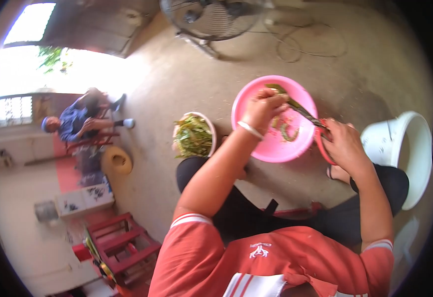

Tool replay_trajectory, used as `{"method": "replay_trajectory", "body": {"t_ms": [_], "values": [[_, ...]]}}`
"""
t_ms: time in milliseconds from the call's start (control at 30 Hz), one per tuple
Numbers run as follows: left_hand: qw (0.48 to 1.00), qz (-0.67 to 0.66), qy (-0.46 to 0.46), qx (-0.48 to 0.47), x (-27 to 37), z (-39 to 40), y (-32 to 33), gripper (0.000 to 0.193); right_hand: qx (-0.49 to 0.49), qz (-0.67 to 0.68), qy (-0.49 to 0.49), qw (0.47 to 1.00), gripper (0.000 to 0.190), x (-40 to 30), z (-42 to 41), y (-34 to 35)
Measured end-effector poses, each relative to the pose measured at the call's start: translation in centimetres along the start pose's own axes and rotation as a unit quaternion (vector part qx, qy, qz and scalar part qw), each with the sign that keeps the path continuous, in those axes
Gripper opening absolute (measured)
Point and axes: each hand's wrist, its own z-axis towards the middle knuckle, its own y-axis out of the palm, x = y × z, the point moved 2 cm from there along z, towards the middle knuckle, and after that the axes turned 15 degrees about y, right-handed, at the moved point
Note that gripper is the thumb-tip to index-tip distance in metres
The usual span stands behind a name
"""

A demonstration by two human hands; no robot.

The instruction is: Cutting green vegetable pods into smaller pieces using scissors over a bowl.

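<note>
Over the pink plastic basin (236, 115), my left hand (266, 105) pinches a long green plant piece (275, 87), perhaps a leaf or pod. A white band circles that wrist. My right hand (344, 146) grips red-handled scissors (323, 146) at the basin's right rim. Their dark blades point up and left towards my left hand; blade and plant piece are hard to tell apart there. Inside the basin lie a curled green piece (290, 133) and small red bits. Left of it stands a pale tub (212, 130) heaped with yellow-green plant pieces (192, 137).
A white bucket (379, 137) stands by my right knee. Ahead are a floor fan (216, 22) and a loose cable (294, 48). At the left, a seated person (75, 118), a straw-coloured hat (117, 160) and a red wooden chair (123, 241) are in view.
</note>
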Motion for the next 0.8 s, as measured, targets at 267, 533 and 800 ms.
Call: {"method": "replay_trajectory", "body": {"t_ms": [267, 533, 800], "values": [[0.999, 0.023, -0.009, 0.036, -0.2, -0.4, -0.5, 0.013, -0.014, -0.018, 0.009, 1.0, 0.023, -1.1, 0.0, 0.3], [0.979, 0.158, 0.122, -0.045, -0.9, 0.7, -0.5, 0.016, -0.009, -0.027, 0.007, 1.0, 0.026, -0.8, -0.2, 0.2], [0.999, 0.047, -0.003, 0.027, 0.1, 0.5, -1.2, 0.01, -0.024, -0.057, 0.018, 0.998, 0.034, -0.5, 0.1, 0.8]]}}
